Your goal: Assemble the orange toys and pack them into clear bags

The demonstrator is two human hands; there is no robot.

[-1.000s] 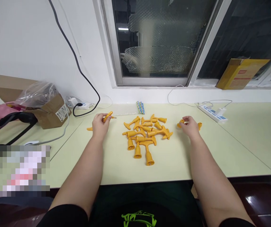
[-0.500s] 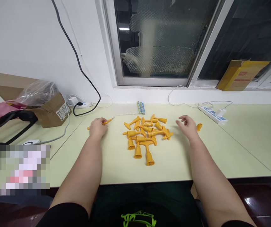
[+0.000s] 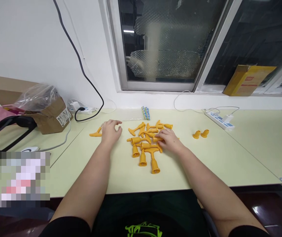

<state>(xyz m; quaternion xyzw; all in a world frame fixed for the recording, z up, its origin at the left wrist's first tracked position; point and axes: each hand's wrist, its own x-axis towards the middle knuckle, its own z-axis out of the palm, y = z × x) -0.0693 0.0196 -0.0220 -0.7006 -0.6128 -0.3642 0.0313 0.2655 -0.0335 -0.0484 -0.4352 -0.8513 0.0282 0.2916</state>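
Note:
My left hand (image 3: 110,131) is over the table with thumb and fingers apart, holding nothing. Beside its wrist side lies a yellow T-handled corkscrew (image 3: 96,134), partly hidden by the hand. My right hand (image 3: 171,141) reaches into a pile of yellow corkscrews, fingers closed around the ribbed sleeve of one corkscrew (image 3: 157,139); its handle is mostly covered by the hand. Other corkscrews, such as one at the front (image 3: 155,164), have bell-shaped sleeves over their screws. Two loose yellow sleeves, a left one (image 3: 196,134) and a right one (image 3: 205,133), stand to the right.
Small colourful packets (image 3: 146,113) lie behind the pile near the wall. A white power strip (image 3: 220,120) is at the back right. On the left are a cardboard box (image 3: 49,115), a black cable (image 3: 95,86) and a black-framed object (image 3: 10,131).
The left hand has let go of the bare corkscrew, leaving it on the table, and moved right. My right hand has moved left from the loose sleeves into the pile and closed on a corkscrew.

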